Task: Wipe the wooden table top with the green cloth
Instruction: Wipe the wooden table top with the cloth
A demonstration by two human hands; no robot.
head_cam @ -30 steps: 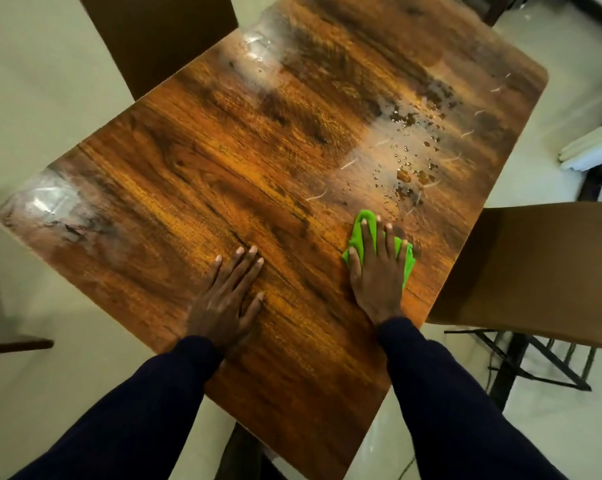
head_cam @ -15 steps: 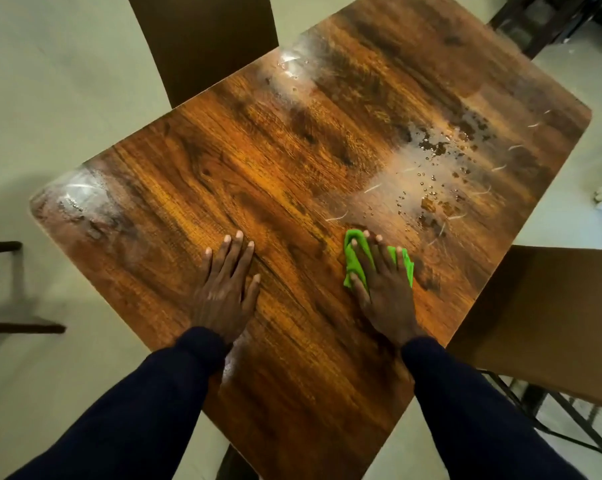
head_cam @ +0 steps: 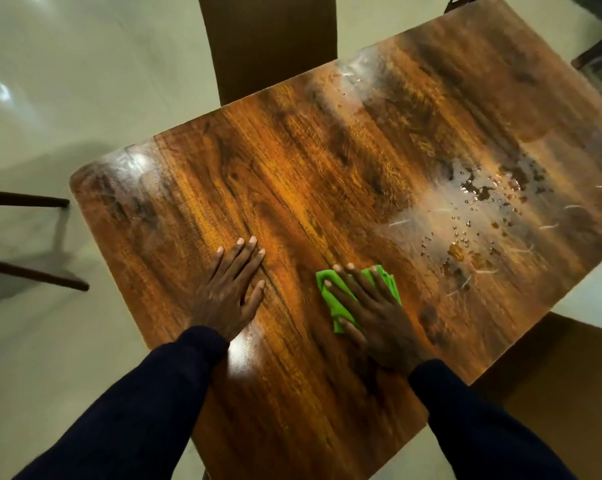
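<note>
I press my right hand, fingers spread, on the bright green cloth on the brown wooden table; my left hand lies flat beside the cloth. Mid-wipe, I judge: next I must sweep toward the water droplets beyond the cloth.
</note>
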